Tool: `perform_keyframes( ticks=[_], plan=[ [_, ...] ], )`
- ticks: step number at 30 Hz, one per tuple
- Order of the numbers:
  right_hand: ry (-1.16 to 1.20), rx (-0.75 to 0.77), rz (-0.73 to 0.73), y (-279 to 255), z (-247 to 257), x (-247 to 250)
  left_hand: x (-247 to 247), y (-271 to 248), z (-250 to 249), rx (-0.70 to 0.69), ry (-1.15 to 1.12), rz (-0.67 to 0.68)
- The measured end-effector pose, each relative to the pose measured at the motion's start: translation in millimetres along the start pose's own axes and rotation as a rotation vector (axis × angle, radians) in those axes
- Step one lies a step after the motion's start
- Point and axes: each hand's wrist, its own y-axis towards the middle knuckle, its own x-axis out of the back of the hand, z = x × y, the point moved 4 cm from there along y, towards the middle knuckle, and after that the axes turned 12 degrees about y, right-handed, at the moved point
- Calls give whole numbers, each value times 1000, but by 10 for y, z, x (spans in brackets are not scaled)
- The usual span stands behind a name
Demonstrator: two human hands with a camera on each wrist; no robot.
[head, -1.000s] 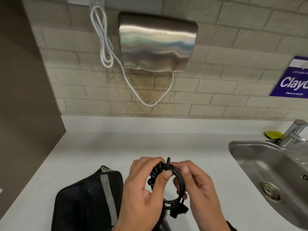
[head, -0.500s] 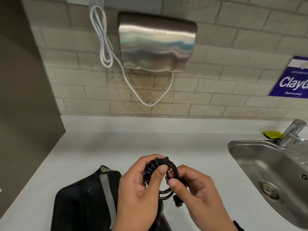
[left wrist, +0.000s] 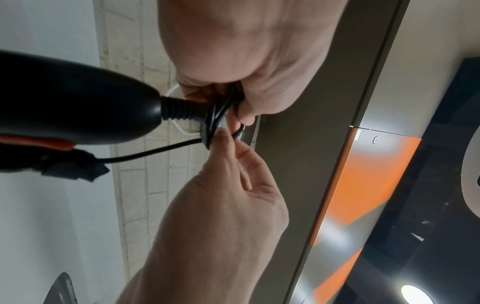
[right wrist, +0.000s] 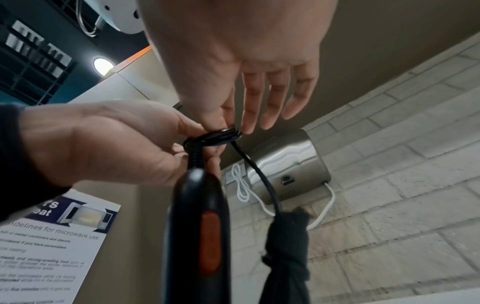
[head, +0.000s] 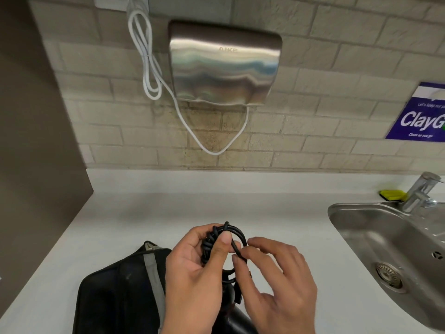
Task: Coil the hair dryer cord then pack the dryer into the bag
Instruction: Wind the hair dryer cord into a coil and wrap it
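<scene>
My left hand (head: 216,247) grips a small coil of black cord (head: 237,233) above the white counter, thumb pressed across the loops. My right hand (head: 243,251) pinches a strand of that cord between thumb and index finger, its other fingers spread straight. Under the hands hangs the black hair dryer (head: 237,320), mostly hidden in the head view. The wrist views show its handle (right wrist: 200,216) with an orange switch (right wrist: 210,242), and the plug (right wrist: 285,234) dangling on a short cord end. The black bag (head: 115,297) with a grey strap lies on the counter just left of my left hand.
A steel sink (head: 337,213) with a tap (head: 419,194) and a yellow sponge (head: 392,195) sits to the right. A metal hand dryer (head: 224,66) with a white cable (head: 149,59) hangs on the brick wall. A brown panel (head: 36,141) bounds the counter (head: 168,213) at left.
The cord loop has shrunk into a tighter coil in my left hand. My right hand has shifted from wrapping around the loop to a thumb-and-index pinch, other fingers now spread.
</scene>
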Motion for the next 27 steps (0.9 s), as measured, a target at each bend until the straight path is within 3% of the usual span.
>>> perform_keyframes(
  ticks=[4, 11, 13, 18, 20, 24, 27],
  plan=[
    [79, -127, -21, -17, 51, -25, -25, -9, -8, -25, 10, -13],
    [481, -653, 173, -4, -9, 11, -16, -29, 77, -218, 326, -96],
    [433, -657, 241, 39, -10, 69, -13, -50, 123, -284, 504, -165],
    [-79, -317, 242, 77, 44, 108, -82, -90, 59, -420, 763, -300],
    [-166, -336, 198, 116, 63, 127, -123, -92, 31, -481, 813, -308],
    [-32, -359, 165, 152, 61, 203, -133, -57, 19, -554, 817, -311],
    [357, -660, 185, 213, -37, 239, -137, -49, 5, -556, 774, -286]
  ],
)
